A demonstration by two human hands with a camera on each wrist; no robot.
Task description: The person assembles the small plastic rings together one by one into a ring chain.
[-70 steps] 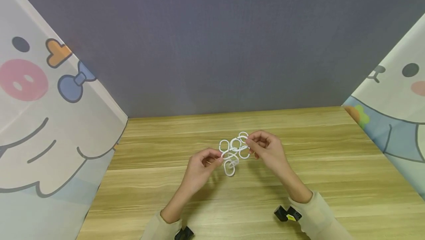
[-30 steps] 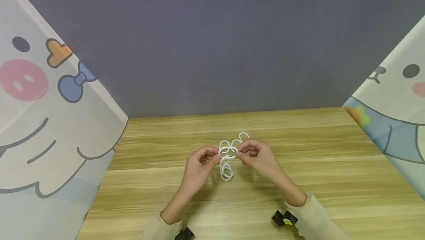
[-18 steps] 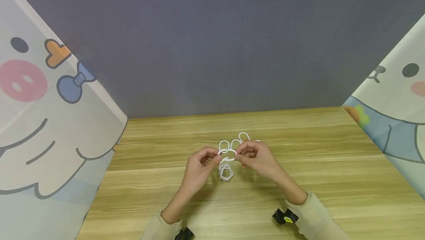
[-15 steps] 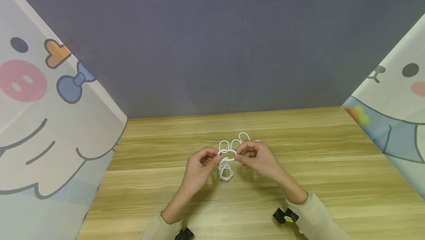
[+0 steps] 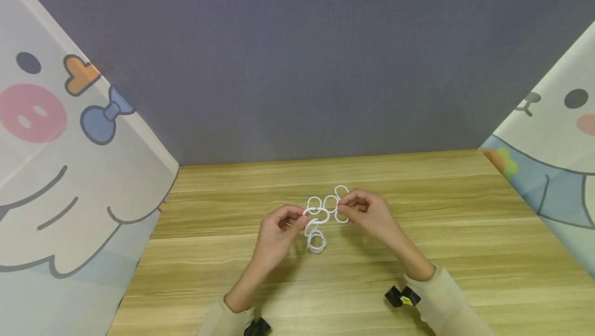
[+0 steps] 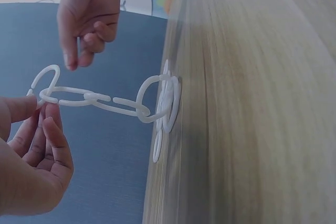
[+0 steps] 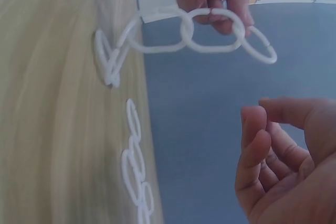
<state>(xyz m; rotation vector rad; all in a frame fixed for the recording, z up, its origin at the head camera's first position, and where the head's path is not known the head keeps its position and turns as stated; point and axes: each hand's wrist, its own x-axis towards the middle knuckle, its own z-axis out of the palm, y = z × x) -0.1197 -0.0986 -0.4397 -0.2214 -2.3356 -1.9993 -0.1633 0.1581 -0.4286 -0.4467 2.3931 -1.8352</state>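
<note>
My left hand (image 5: 274, 235) pinches an end link of a short white plastic chain between thumb and fingers. The held link (image 5: 328, 216) is raised off the table. From it the joined links (image 7: 215, 50) run down to the tabletop, where the lowest ones lie bunched. Each link is an oval ring with a small gap in its side. My right hand (image 5: 372, 214) hovers just to the right, thumb and forefinger close together with nothing between them, as the right wrist view shows. In the head view its fingertips overlap the white links (image 5: 341, 187) on the table.
Several more white links (image 7: 127, 177) lie flat in an overlapping row on the wooden table (image 5: 223, 274), just behind the hanging chain. A grey panel (image 5: 297, 67) rises at the table's back edge, with cartoon-printed panels at both sides.
Half a second ago my right fingers were at the right side of the raised link. They have come off it and moved right and slightly back. The left hand keeps its pinch, barely shifted.
</note>
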